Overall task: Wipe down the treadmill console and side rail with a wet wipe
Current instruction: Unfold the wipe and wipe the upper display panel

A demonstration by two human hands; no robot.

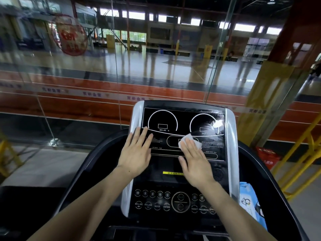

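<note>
- Most of the small white crumpled wet wipe (190,141) was covered by the fingers of the right hand (195,162); only its upper edge and two corners could be seen, so its full outline and long axis could not be judged.
- The lettering on the glossy black treadmill console panel (184,122) was largely too small or blurred to be read, apart from "INCLINE" under the left dial outline; the right dial was partly masked by glare and streaks.
- The pale blue soft wipe packet (251,204) at the right of the console was cut off by the black curved side rail (284,197) and its print could not be made out.
- The console was seen tilted back, its long axis running away from the person, framed by rounded silver plastic edges (137,117).
- The wipe was held flat against the middle of the panel, just below the right dial, under the straight, close-set fingers of the right hand.
- The left hand (136,153) was laid flat on the panel's left part, fingers straight and slightly spread, nothing being gripped.
- A row of round buttons (152,193) was set into the matte lower panel.
</note>
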